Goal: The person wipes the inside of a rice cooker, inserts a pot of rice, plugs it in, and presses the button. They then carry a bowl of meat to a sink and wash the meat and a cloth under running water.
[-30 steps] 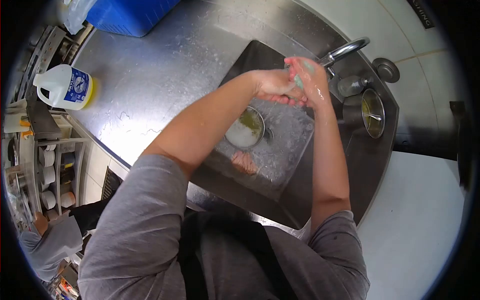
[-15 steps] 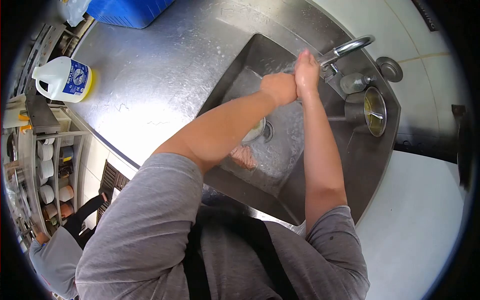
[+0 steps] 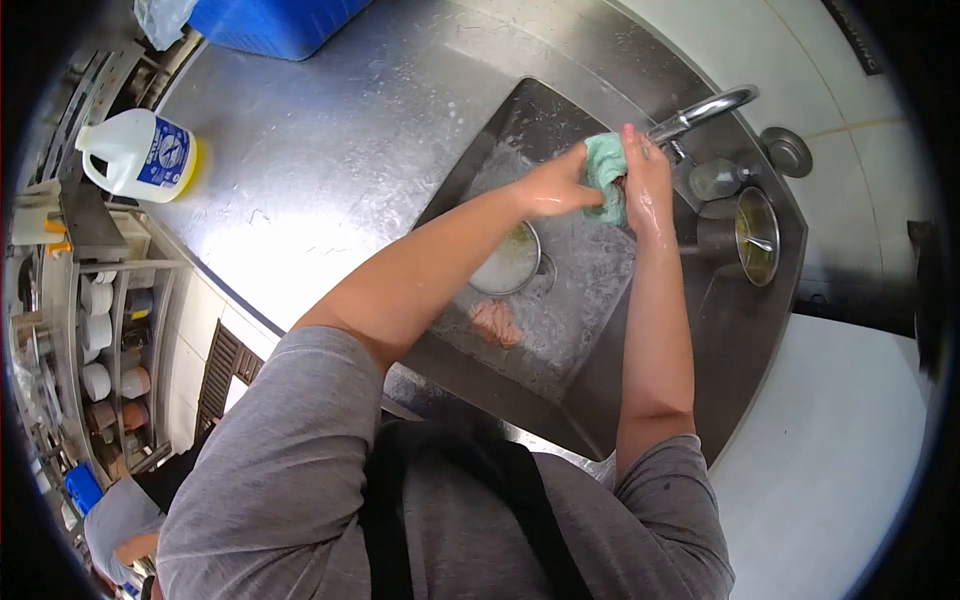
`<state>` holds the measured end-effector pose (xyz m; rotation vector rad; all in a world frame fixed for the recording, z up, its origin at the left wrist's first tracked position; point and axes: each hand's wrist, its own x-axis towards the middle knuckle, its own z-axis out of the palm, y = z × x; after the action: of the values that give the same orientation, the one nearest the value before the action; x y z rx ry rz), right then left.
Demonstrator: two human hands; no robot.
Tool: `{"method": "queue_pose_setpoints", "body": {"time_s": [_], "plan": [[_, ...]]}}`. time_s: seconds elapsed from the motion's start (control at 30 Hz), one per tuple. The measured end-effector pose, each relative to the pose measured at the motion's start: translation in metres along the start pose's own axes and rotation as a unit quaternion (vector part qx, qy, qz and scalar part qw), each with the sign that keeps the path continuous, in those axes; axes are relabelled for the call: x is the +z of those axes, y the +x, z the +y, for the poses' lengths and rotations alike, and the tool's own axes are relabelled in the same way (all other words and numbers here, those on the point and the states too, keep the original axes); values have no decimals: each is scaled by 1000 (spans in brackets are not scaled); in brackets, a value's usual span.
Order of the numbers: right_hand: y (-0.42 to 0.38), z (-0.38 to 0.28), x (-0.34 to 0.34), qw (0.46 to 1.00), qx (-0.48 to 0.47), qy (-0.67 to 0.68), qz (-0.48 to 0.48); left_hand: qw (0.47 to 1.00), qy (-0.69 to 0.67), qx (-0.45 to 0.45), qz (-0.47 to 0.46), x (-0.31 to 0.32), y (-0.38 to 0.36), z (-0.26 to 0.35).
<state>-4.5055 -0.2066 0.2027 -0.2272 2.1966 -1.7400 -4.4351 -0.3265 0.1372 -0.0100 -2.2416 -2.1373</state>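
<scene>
Over the sink [image 3: 500,385], a crumpled green cloth [image 3: 604,165] is pressed between my two hands beside the tap [image 3: 706,108]. My left hand [image 3: 553,187] grips it from the left, with the thumb across its front. My right hand [image 3: 648,188], wet and with its fingers up, closes on the cloth from the right. A small dark reddish patch shows between the cloth and my right palm; I cannot make out what it is. Below, a round metal pan [image 3: 508,262] sits in sudsy water on the sink floor. Near it lies a crumpled pinkish cloth-like piece [image 3: 495,323].
Behind the sink's right side stand a clear bottle [image 3: 715,180] and a metal bowl [image 3: 757,237] with a spoon in it. A jug of yellow liquid [image 3: 140,155] and a blue crate [image 3: 280,25] rest on the steel counter [image 3: 330,150]. Another person [image 3: 120,525] is at lower left.
My hands were clasped together near the tap, with no cloth showing. They are now further apart, and the green cloth shows between them. The pan in the sink is more exposed.
</scene>
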Motion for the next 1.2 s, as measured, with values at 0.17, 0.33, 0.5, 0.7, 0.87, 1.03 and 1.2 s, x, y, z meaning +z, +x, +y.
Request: {"method": "queue_pose_setpoints", "body": {"time_s": [0.17,0.33,0.5,0.7,0.87,1.03,1.2], "plan": [[-8,89,-7,895,30,444,-15,979,197,17,45,-12,-2,9],[-78,348,27,947,120,-275,-111,995,-13,-101,17,-51,-78,39],[-161,447,87,861,-121,-386,-307,996,18,-86,30,-75,-170,35],[-162,377,58,931,-9,-244,-272,982,-50,-173,49,-89,-220,60],[-139,369,56,799,103,-474,-356,971,-144,-182,56,-81,-227,47],[-173,403,79,931,152,-100,-318,975,-141,-158,67,-78,-233,63],[-171,323,54,893,157,-132,-401,955,-187,-181,143,-77,-246,60]]}}
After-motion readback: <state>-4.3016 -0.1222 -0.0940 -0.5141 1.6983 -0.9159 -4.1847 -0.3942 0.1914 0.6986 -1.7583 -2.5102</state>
